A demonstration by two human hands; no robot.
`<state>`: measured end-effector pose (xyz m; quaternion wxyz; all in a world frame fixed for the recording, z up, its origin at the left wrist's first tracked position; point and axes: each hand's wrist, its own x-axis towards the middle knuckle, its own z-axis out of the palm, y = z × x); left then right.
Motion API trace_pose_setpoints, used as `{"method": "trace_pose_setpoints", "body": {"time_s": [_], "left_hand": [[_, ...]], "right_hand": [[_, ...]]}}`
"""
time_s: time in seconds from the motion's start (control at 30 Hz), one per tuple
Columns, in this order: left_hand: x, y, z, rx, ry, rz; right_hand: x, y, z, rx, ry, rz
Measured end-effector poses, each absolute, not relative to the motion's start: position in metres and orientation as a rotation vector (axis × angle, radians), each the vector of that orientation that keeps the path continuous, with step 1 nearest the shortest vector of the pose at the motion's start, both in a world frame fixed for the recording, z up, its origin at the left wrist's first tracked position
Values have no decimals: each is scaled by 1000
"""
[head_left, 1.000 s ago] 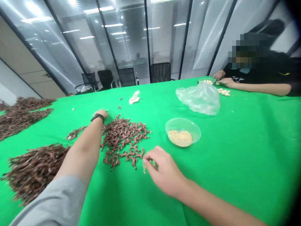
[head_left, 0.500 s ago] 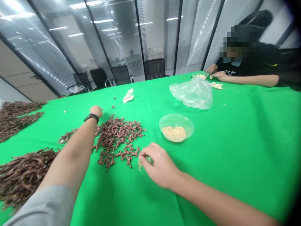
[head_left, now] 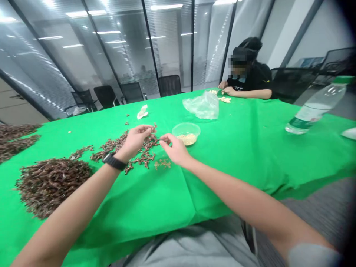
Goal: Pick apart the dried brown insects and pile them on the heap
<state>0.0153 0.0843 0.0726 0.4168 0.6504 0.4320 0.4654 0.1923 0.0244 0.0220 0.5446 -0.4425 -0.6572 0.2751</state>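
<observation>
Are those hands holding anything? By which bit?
The left hand seems to pinch a brown piece, exactly where is unclear; the right hand, I can't tell.

On one green worktop point(head_left: 250, 155) before me: three dense heaps of brown pieces point(head_left: 54, 185), one looser spread point(head_left: 109, 145), one small clump point(head_left: 80, 152) beside it, one patch of tan bits point(head_left: 162, 164), two clear bowls point(head_left: 185, 128), one plastic bag point(head_left: 204, 105), one bottle point(head_left: 314, 107); behind, four chairs point(head_left: 170, 85) along the glass wall point(head_left: 172, 48); seated, one co-worker point(head_left: 251, 81)
</observation>
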Motion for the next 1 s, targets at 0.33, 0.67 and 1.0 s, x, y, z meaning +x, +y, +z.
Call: {"method": "trace_pose_setpoints", "body": {"time_s": [0.33,0.67,1.0], "left_hand": [[-5,13,37,1613,1095,1060],[-5,5,26,1617,1040,1016],[-3,6,16,1654,1114,1132]], "right_hand": [[183,19,7,-955,-1636,788],[186,18,12,-960,-1672,795],[205,25,5,-1285,-2231,586]]}}
